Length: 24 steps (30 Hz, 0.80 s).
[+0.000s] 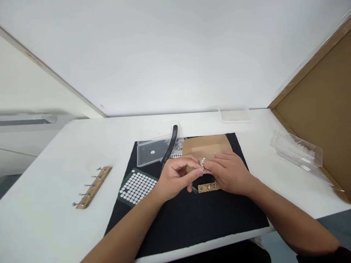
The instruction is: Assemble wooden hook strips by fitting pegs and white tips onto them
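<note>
Cloth (192, 226), black and flat, covers the near middle of the white table (46, 219). Just under the hands lies a short wooden strip (203, 188) with small round pieces along it, its right end partly hidden by the right hand (231, 173). A thin silvery tip (194, 190) pokes out below the left hand (175, 177).

To the left, a dark green card (130, 174) carries rows of white dots; beyond the cloth on that side, a wooden rack (94, 188) with metal clips stands on the bare tabletop.

At the middle of the cloth, the left thumb and forefinger come together on a small piece (203, 169), too tiny to make out. The right fingertips meet it from the other side; whether they pinch it too, I cannot tell.

Behind the fingertips, a brown tray (192, 142) holds small pale bits. Left of it, a curved black bar (172, 142) crosses beside a clear case (144, 157) and a heap of thin white strips (179, 144). Clear containers (304, 148) sit far right, near a cardboard panel (318, 106); a translucent tray (236, 120) rests by the back wall (175, 54).
</note>
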Available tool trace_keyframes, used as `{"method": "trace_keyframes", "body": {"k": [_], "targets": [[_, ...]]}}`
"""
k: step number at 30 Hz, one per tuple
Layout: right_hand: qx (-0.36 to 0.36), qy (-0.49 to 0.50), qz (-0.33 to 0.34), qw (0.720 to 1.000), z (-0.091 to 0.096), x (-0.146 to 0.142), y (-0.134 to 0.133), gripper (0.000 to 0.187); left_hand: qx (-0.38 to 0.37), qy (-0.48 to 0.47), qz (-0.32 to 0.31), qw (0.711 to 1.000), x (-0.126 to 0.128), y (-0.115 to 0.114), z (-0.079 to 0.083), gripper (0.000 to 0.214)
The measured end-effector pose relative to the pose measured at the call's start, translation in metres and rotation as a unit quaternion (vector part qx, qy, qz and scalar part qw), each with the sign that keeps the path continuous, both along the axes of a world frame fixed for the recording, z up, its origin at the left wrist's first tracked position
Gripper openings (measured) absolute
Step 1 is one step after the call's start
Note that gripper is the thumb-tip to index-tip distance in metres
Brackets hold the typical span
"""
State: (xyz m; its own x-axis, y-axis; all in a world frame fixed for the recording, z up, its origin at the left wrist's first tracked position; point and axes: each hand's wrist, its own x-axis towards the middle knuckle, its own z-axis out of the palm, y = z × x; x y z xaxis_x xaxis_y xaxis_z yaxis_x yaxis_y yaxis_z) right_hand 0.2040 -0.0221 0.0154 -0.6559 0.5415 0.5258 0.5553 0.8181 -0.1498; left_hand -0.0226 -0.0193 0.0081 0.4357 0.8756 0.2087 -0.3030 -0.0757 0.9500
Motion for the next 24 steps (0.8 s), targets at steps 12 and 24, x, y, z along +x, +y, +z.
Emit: {"method": "trace_keyframes", "body": {"k": [12, 24], "targets": [[0.021, 0.006, -0.007, 1.000, 0.0001, 0.0033, 0.0034, 0.017, -0.036, 0.030, -0.025, 0.999, -0.0003, -0.0037, 0.0052, 0.019], [0.060, 0.019, -0.009, 0.998, -0.0013, 0.0048, 0.0090, 0.021, -0.112, 0.069, -0.005, 0.991, 0.0028, -0.0041, 0.0073, 0.040]]}}
